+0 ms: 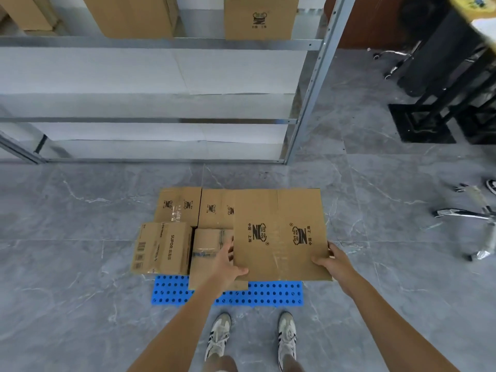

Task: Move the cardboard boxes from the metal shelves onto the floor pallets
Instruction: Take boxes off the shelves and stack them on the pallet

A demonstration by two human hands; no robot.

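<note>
Grey marble floor tiles (80,237), metal shelves (166,44) behind. Left hand (224,267) and right hand (331,260) clasp the near corners of a large cardboard box (279,234), thumbs on its top face, fingers wrapped under the side edges. Box sits between the hands, over the right part of the blue pallet (257,294); can't tell whether it rests yet. Just left of it: a taped box (208,251), a SUPOR box (163,248), two more behind. Step looks like setting down. Next move likely calls for lowering it flat, snug against neighbours, then releasing. Two boxes (260,17) remain on the upper shelf.
</note>
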